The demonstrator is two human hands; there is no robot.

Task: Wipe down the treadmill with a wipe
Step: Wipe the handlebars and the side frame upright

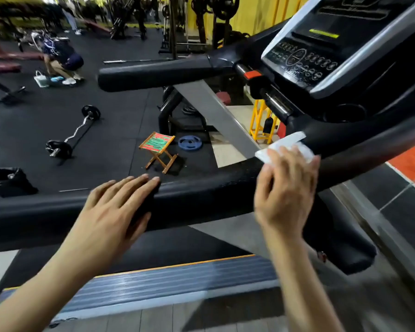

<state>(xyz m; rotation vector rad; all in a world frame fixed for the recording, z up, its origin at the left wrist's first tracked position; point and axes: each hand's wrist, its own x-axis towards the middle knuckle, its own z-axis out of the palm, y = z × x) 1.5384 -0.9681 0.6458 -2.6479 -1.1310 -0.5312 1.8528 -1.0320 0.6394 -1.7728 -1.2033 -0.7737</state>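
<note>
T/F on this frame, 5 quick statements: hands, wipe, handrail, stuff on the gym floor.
1. The right hand presses a white folded wipe against the black padded treadmill handrail. True.
2. The left hand holds a spray bottle. False: it rests flat on the handrail, fingers straight, holding nothing.
3. A small wooden folding stool with a red and green woven seat stands on the black floor beyond the handrail. True.
4. The blue round weight plate lies on top of the stool. False: it lies on the floor beside it.
5. The wipe is on the treadmill console's button panel. False: it is on the handrail, below the console.
</note>
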